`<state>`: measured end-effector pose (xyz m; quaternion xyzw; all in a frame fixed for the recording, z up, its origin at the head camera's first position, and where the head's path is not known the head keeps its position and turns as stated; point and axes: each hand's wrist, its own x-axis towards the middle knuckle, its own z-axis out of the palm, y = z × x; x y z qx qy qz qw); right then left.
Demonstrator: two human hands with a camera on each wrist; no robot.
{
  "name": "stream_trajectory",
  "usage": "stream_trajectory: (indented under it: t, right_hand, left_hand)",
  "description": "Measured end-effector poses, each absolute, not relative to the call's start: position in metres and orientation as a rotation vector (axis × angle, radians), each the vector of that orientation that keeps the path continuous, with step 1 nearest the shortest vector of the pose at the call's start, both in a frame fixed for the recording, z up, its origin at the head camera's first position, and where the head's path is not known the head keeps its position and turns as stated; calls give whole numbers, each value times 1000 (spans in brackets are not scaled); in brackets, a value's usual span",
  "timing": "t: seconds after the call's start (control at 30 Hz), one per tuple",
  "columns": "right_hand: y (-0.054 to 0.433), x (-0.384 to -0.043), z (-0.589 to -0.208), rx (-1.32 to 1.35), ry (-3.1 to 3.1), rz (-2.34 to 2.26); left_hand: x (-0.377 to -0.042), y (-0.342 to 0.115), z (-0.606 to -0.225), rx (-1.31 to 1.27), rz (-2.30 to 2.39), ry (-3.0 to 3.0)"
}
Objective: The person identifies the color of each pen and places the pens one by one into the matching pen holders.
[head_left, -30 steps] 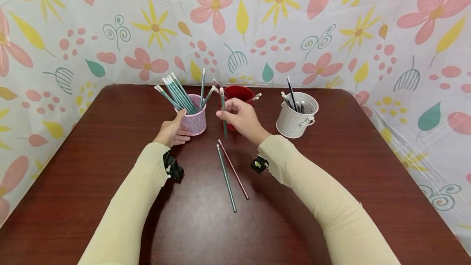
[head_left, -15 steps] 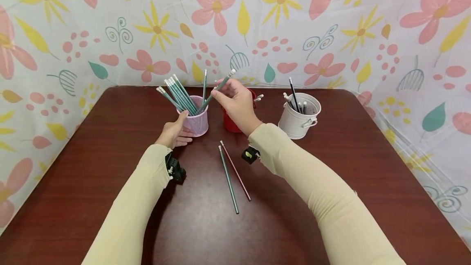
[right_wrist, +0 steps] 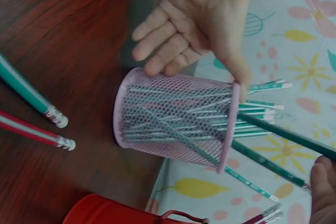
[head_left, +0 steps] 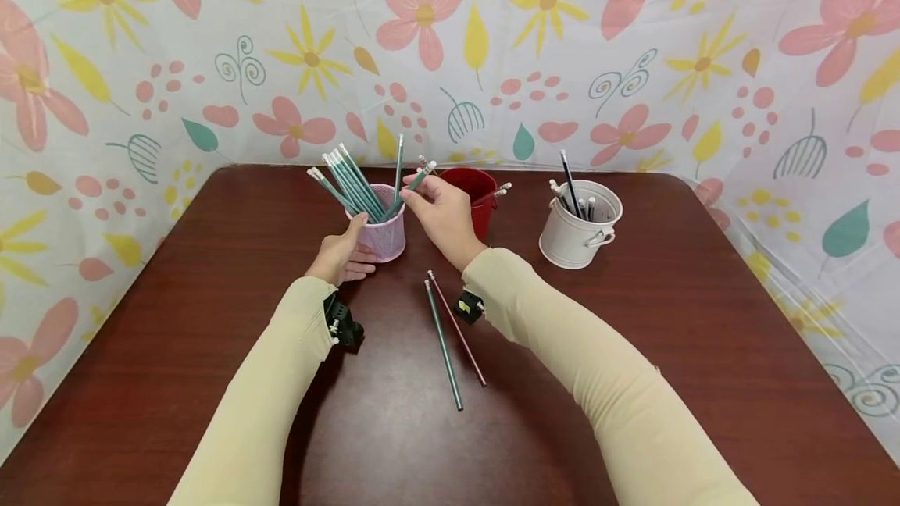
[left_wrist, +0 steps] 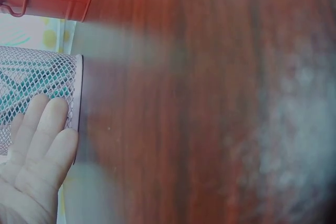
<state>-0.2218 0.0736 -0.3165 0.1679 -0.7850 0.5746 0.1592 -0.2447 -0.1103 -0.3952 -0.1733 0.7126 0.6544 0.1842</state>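
Observation:
A pink mesh pencil cup (head_left: 383, 240) holds several green pencils (head_left: 351, 182) with white erasers. My left hand (head_left: 342, 250) touches its near left side, the thumb at the rim and the fingers (left_wrist: 52, 116) straight along the mesh. Over the cup's right rim, my right hand (head_left: 446, 217) pinches a tilted green pencil (right_wrist: 286, 136), its lower end inside the cup. Another green pencil (right_wrist: 265, 162) leans out close to the right fingertips. On the table in front, a green pencil (head_left: 444, 350) and a red pencil (head_left: 458, 330) lie side by side.
Just right of the cup stands a red bucket (head_left: 481, 213) with several pencils, partly behind my right hand. Further right is a white bucket (head_left: 568, 240) with several dark pencils. A floral cloth (head_left: 450, 37) hangs behind the brown table (head_left: 176, 295).
My right hand has moved left from in front of the red bucket to the pink cup. The green pencil it pinches went from upright to tilted and down into the cup. The left hand stayed.

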Motion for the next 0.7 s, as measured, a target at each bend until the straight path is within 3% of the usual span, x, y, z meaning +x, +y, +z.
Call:
stream_trajectory:
  t: [0.3,0.7]
  right_hand:
    - [73,-228,-321,315,-2230,1764]
    - [68,-236,-334,260,-2478,1542]
  left_hand:
    - [-244,-111,-394,-481,1830,2021]
    - [-244,-110,-393,-486,1817,2024]
